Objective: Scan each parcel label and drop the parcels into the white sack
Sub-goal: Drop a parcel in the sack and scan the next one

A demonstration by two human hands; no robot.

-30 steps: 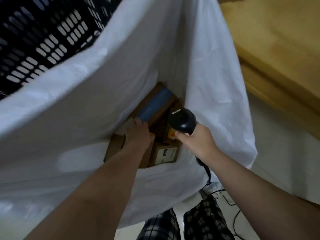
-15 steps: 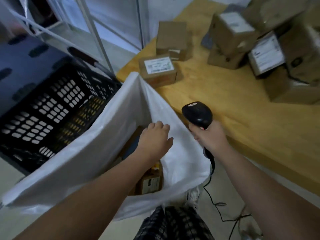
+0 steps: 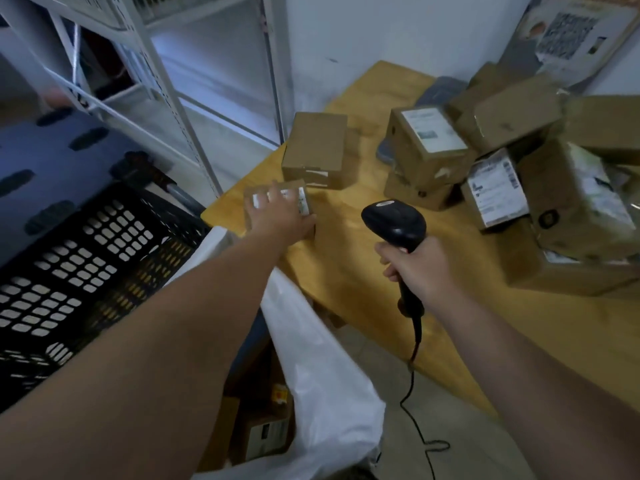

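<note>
Wooden tabletop [image 3: 346, 258] in a storage corner, metal shelving [image 3: 166, 109] behind, black crate [image 3: 79, 258] at left. Left hand [image 3: 280, 216] laid palm-down, fingers spread, over small parcel [image 3: 277, 202] at the table's near-left corner; label partly covered, motion-blurred, so grip probably not yet closed. Right hand [image 3: 419, 268] wrapped around handle of black scanner [image 3: 394, 223], head raised over the table, cable trailing down. White sack [image 3: 322, 358] open below the table edge, between the forearms, several boxes already inside. Remaining parcels [image 3: 519, 168] heaped at far right. For a clean scan: grasp by the side walls, thumb clear of the barcode, label tilted toward the scanner head, held steady, then released over the sack mouth.
</note>
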